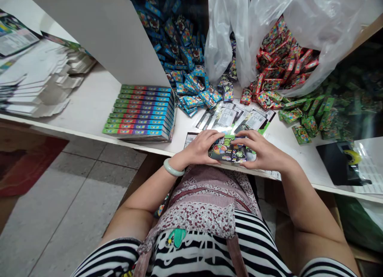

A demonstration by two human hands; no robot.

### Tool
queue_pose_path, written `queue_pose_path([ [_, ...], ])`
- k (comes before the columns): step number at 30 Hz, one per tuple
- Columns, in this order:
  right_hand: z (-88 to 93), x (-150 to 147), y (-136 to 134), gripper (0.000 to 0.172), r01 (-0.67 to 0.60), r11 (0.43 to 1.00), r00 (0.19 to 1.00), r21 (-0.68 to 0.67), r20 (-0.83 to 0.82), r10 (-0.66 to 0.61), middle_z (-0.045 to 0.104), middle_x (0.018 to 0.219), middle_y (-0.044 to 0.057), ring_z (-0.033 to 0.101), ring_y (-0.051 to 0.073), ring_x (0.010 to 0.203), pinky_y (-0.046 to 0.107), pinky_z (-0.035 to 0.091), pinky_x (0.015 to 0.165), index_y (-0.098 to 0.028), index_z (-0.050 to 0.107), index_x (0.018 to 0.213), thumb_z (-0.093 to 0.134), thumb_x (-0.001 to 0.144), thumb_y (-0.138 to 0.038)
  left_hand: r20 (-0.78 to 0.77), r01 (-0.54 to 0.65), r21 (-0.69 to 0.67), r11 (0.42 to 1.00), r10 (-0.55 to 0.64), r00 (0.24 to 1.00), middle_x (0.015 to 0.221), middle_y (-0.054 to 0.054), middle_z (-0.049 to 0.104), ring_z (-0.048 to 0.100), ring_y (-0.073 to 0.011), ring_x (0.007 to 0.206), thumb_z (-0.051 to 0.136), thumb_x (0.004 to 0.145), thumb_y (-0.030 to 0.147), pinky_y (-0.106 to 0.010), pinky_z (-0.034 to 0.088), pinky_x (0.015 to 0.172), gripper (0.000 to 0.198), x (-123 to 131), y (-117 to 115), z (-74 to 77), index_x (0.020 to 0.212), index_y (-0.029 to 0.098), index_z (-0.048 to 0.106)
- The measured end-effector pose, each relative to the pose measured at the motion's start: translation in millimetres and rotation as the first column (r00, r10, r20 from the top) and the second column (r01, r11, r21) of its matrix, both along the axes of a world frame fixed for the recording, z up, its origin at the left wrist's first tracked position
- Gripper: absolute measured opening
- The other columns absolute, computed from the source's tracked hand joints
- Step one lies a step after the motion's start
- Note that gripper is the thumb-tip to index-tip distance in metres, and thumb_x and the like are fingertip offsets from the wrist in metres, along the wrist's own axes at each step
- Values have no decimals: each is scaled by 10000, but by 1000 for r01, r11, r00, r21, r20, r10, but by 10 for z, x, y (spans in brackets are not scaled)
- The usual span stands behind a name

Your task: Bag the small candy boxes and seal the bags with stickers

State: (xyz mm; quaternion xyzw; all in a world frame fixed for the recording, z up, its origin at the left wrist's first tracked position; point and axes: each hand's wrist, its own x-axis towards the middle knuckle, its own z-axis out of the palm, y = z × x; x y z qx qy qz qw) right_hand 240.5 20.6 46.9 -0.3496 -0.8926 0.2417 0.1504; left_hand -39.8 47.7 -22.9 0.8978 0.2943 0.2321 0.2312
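My left hand (203,147), with a pale green bangle (173,168) on its wrist, grips the left side of a black printed package (224,150). My right hand (263,149) holds the package's right side, fingers curved over the far edge and thumb at the near one. The package has a bright green patch and a glossy surface, and lies at the table's front edge. Just beyond it are several overlapping flat printed sleeves (226,116). Left of my left hand stands a stack of boxes (139,113) with green, red, purple and blue ends.
Small blue boxes (191,89) are heaped at the back. Red ones (278,65) spill from a clear plastic bag (329,34), and green ones (311,117) lie right. A white panel (110,34) rises behind the stack. Folded white cartons (44,77) are left; a black pouch (338,161) is right.
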Motion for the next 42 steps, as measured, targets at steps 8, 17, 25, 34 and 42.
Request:
queue_pose_path([
  [8, -200, -55, -22, 783, 216, 976, 966, 6, -146, -213, 446, 1511, 156, 420, 345, 1427, 591, 400, 1139, -294, 341, 1529, 720, 861, -443, -12, -122, 61, 991, 123, 992, 1371, -190, 541, 531, -370, 1262, 790, 691, 684, -563, 440, 1083, 1017, -50, 54, -19, 1492, 187, 406],
  [17, -189, -265, -78, 386, 380, 925, 894, -9, -255, -370, 714, 1196, 81, 611, 308, 1227, 630, 318, 1162, -307, 562, 1339, 506, 986, -453, 88, -96, 72, 993, 90, 992, 1353, -195, 553, 540, -355, 1258, 747, 742, 689, -540, 452, 1086, 975, 76, 65, 0, 1485, 166, 395],
  [25, -593, -354, 831, 273, 506, 836, 710, -210, -449, -543, 728, 1004, 65, 684, 245, 955, 439, 526, 922, -214, 682, 1077, 643, 878, -397, 175, -175, 140, 974, 150, 973, 1348, -190, 542, 545, -362, 1258, 794, 708, 669, -558, 470, 1062, 1030, -126, 48, 48, 1513, 205, 349],
  [34, -753, -1250, 1671, 473, 540, 832, 837, 127, 21, -546, 584, 1299, 194, 532, 346, 1209, 471, 443, 1016, -138, 630, 1227, 764, 793, -272, 160, -126, 147, 981, 102, 982, 1369, -195, 523, 540, -365, 1274, 792, 741, 624, -555, 469, 1072, 1034, -206, -38, 137, 1547, 216, 289],
  [42, -836, -1312, 1740, 266, 623, 782, 781, 13, -53, -622, 661, 1166, 185, 571, 318, 1100, 449, 439, 971, -133, 647, 1120, 503, 909, -205, 185, -120, 132, 984, 94, 978, 1369, -197, 533, 556, -361, 1253, 798, 737, 618, -551, 478, 1064, 1037, -239, 1, 66, 1545, 211, 290],
])
